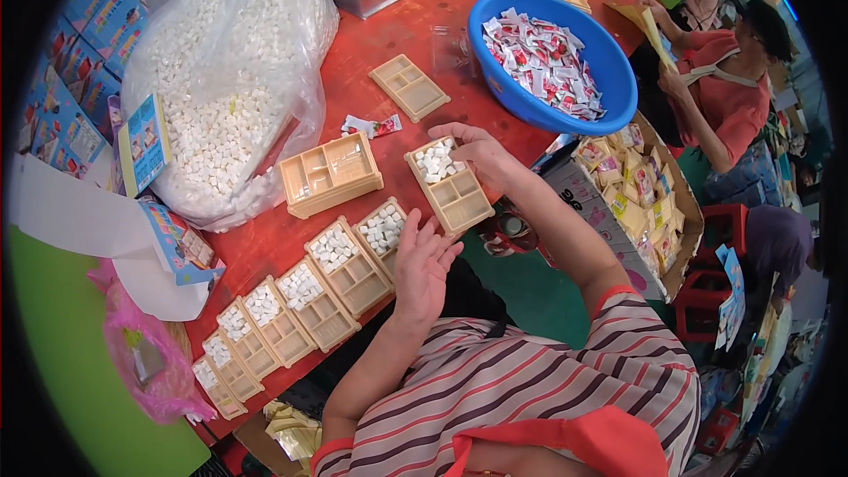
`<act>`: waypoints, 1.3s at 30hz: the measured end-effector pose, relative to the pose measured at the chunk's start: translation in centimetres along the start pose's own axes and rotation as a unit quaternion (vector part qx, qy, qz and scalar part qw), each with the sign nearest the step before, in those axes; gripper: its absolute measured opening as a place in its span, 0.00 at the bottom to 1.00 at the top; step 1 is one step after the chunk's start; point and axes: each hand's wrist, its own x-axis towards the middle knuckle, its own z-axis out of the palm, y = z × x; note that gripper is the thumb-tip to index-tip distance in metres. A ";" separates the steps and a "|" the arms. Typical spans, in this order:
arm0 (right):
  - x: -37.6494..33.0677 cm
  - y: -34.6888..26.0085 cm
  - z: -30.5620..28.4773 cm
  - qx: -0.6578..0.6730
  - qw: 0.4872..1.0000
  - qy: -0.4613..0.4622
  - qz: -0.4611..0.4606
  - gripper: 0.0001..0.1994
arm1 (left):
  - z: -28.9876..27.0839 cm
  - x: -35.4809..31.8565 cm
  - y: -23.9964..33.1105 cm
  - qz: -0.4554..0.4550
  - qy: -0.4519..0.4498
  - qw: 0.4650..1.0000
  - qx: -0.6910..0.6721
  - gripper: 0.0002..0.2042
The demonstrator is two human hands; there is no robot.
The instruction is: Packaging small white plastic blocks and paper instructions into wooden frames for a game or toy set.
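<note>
My right hand [481, 157] grips the far right edge of a cream divided tray [464, 199]. Small white cubes [435, 161] fill that tray's far compartment, while its nearer compartments hold none. Beside the tray's near left side is my left hand [419, 269], fingers apart and nothing in them. A row of similar trays [287, 327] runs down the table's edge to the left, each with white cubes in its far section. Beyond the row stands a stack of divided trays [331, 175] without cubes in the top one.
A large clear bag [221, 62] of white cubes slumps at the far left. One cream tray [409, 88] lies near small sachets [371, 126]. A blue basin [609, 79] holds many sachets. A carton [685, 256] of packets stands at right, with another person [733, 97] beyond.
</note>
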 end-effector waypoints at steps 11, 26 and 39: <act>0.8 1.1 0.0 -0.381 0.919 0.051 -0.090 0.23 | -0.8 -2.3 1.3 -0.005 0.023 0.998 0.061 0.32; -4.6 2.8 5.4 -0.803 0.527 0.007 -0.279 0.38 | -1.0 -4.7 2.4 0.027 -0.035 0.990 0.133 0.24; -4.8 3.2 4.1 -0.793 0.569 0.007 -0.220 0.38 | -5.1 2.7 13.9 0.385 0.135 0.390 0.826 0.28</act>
